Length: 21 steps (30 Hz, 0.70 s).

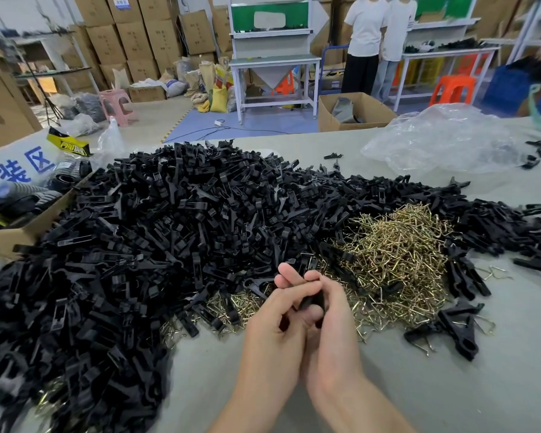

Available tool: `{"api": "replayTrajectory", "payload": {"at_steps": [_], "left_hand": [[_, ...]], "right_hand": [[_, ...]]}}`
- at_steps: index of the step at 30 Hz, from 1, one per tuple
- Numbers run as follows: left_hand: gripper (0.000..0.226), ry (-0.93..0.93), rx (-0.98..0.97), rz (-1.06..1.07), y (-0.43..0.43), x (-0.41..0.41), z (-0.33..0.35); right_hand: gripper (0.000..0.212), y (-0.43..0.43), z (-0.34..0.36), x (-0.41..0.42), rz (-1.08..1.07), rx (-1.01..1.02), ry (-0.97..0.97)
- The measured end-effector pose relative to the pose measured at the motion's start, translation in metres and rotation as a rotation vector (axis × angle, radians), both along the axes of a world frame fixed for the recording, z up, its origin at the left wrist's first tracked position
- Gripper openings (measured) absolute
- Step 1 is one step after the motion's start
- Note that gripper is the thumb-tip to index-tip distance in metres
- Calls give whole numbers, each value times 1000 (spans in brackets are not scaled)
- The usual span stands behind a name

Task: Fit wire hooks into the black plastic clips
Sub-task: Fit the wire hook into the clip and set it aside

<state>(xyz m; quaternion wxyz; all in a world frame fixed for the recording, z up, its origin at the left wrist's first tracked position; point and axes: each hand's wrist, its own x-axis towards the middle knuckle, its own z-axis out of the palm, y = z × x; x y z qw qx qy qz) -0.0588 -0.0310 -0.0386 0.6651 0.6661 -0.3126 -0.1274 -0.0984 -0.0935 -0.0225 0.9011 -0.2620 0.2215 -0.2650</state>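
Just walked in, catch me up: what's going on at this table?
A person's left hand and right hand together grip one black clip over the table. A heap of loose black clips lies ahead and left, a pile of brass-coloured wire hooks to the right. Whether it holds a hook yet cannot be seen.

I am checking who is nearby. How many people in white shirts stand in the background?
2. One person stands at the back, right of centre; the second person is beside, further right. Others may be hidden.

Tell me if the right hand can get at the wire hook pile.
Probably yes: the wire hook pile lies uncovered just beyond the right hand, though it grips a black clip.
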Motion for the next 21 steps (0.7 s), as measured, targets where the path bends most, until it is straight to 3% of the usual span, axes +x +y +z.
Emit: {"api": "replayTrajectory", "payload": {"at_steps": [3,7,10,12,16,19,21], "left_hand": [[28,144,-84,22,2,7,9],[28,367,-209,36,10,15,17],[28,389,-208,48,11,15,19],[22,307,-189,94,12,14,19],[20,-30,-12,166,13,10,15],[31,-258,121,229,12,9,10],[34,-273,126,265,14,10,8]], "right_hand": [[30,-10,1,-3,87,-119,-53],[29,-13,0,3,108,-452,-34],[32,-14,0,3,100,-572,16],[32,-18,-3,3,70,-601,29],[30,-26,-5,3,17,-591,25],[28,-30,0,0,25,-657,48],[26,-32,3,-4,36,-749,68]]}}
